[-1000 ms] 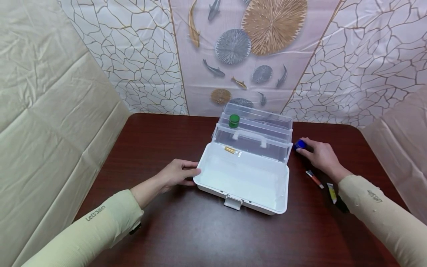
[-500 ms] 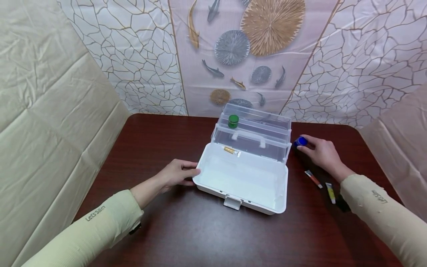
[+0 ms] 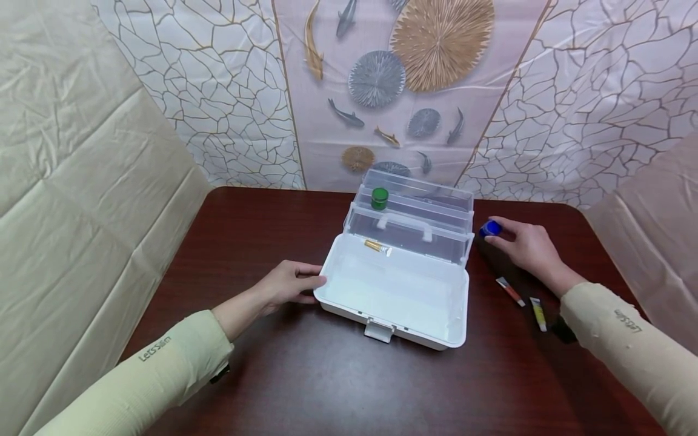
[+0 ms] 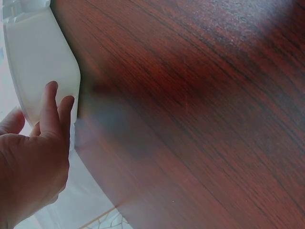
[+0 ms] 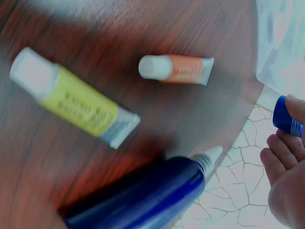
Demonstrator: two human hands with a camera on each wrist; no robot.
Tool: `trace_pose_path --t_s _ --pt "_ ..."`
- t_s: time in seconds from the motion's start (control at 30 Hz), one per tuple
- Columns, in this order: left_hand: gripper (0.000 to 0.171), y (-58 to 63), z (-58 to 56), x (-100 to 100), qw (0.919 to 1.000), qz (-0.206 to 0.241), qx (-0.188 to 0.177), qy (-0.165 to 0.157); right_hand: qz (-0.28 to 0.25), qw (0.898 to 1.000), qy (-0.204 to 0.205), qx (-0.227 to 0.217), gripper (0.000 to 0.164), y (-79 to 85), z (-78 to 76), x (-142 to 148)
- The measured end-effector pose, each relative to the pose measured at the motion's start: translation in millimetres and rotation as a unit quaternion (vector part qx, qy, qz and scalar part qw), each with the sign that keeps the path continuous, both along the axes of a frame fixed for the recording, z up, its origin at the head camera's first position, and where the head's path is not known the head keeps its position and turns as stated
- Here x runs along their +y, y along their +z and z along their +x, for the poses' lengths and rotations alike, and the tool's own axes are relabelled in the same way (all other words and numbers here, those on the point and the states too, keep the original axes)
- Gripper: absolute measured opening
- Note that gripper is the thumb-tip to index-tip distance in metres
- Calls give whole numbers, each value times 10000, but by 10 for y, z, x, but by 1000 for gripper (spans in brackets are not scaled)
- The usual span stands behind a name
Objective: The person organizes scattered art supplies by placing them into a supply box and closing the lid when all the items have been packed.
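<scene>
My left hand holds the left side of a white plastic storage box, thumb over the rim and fingers against the outer wall, as the left wrist view also shows. Behind the right side of the box, my right hand pinches a small blue jar between thumb and fingers. Its ridged side shows in the right wrist view. A green jar sits in the raised clear tray section of the box. Inside the white base lies a small gold tube near the back.
On the table to the right of the box lie an orange tube and a yellow tube, both white-capped. In the right wrist view a dark blue bottle lies close by. A patterned cloth hangs behind the table.
My right hand has moved slightly away from me with the blue jar, widening its gap from the box. The left hand keeps its place on the box. The head view has shifted slightly.
</scene>
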State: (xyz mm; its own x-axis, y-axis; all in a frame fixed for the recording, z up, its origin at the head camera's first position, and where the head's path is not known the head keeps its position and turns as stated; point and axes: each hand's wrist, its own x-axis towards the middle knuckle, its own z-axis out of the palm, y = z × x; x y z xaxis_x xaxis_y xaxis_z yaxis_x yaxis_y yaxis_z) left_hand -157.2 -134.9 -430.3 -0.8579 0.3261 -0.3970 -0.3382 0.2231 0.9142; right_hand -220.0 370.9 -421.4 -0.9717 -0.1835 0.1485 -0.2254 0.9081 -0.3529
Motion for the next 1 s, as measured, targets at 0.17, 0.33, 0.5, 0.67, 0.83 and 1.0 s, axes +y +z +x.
trace_pose_path --t_s 0.17,0.33,0.5,0.67,0.83,1.0 --pt "43 3 5 -5 10000 -6 19 -12 243 9988 220 364 55 54 39 -16" --pt "43 -1 7 -12 10000 -20 17 -10 507 9945 489 780 57 108 79 -41" --pt "44 -4 11 -9 10000 -57 10 3 767 9883 650 1148 57 145 108 -65" --pt "43 2 13 -2 10000 -83 25 -1 873 9841 721 1369 57 203 134 -84" --pt "43 8 13 7 9999 -118 34 -12 1002 9796 891 1496 61 284 157 -86" --pt "42 14 12 12 9999 -131 51 -15 1037 9774 1074 1499 61 415 177 -74"
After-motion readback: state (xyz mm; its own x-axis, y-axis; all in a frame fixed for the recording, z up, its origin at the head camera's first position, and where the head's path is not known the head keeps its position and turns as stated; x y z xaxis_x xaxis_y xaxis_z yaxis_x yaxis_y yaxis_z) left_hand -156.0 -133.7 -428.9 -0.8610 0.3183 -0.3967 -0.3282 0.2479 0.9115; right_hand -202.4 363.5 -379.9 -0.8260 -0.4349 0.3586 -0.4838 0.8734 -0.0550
